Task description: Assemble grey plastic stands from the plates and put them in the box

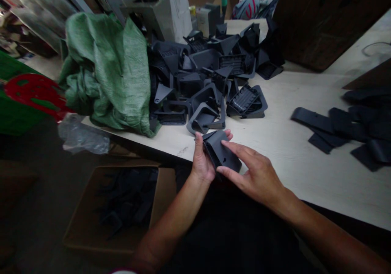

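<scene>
Both hands meet at the near edge of the surface (293,152): the left hand (202,162) has its grip closed around a black plastic part (222,154), thumb up along its left side, while the right hand (258,176) lies open with fingertips pressing on the part's top face. Just beyond, toward the middle of the surface, lies a heap of black parts (210,74), with a green sack (106,70) at the left edge and flat black strips (336,125) toward the right edge. Below the near edge a cardboard box (119,209) stands on the floor.

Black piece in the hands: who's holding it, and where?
The left hand grips the black plastic part along its left edge, thumb on top. The right hand rests its fingertips on the part's upper face and lower right corner.
</scene>
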{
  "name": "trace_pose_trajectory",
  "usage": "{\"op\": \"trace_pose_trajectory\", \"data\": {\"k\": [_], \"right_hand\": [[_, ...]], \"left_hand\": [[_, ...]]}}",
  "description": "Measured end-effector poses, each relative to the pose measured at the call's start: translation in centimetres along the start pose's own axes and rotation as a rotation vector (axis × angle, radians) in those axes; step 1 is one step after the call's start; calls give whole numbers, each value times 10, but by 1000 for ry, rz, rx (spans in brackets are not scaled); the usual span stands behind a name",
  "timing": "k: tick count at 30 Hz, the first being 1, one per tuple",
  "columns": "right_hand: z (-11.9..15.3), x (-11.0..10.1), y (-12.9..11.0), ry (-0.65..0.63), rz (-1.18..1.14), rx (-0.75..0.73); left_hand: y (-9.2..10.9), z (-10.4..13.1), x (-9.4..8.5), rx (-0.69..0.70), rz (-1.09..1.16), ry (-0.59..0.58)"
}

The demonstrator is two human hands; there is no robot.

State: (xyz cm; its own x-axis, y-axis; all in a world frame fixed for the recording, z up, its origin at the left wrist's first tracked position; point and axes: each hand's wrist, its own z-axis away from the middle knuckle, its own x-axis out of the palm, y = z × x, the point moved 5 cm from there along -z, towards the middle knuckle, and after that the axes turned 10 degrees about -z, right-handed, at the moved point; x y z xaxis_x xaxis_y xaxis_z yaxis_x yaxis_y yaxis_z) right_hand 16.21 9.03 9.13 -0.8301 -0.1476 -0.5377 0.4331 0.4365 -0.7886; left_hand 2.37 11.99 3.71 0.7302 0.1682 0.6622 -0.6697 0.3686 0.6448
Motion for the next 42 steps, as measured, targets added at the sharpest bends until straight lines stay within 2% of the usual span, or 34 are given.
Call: {"op": "trace_pose_trajectory", "data": {"k": [9,13,24,33,37,40,42], "right_hand": [[-1,16,5,12,48,29],[0,19,6,10,61,32],[-6,19,1,-21,123,36],[-2,22,-6,-53,178,4],[-4,17,-3,18,18,16],[-10,11,9,143,-299,113],[-15,11,19,179,-524,221]], "left_hand": [[-4,-2,-4,-38,-12,90],[-5,-3,-5,-57,-16,95],[-1,-6,-6,12,-73,110],[4,1,-7,14,-79,97],[12,5,-3,106,-53,9],[14,8,4,158,-41,-87],[12,10,9,166,-39,-153]]}}
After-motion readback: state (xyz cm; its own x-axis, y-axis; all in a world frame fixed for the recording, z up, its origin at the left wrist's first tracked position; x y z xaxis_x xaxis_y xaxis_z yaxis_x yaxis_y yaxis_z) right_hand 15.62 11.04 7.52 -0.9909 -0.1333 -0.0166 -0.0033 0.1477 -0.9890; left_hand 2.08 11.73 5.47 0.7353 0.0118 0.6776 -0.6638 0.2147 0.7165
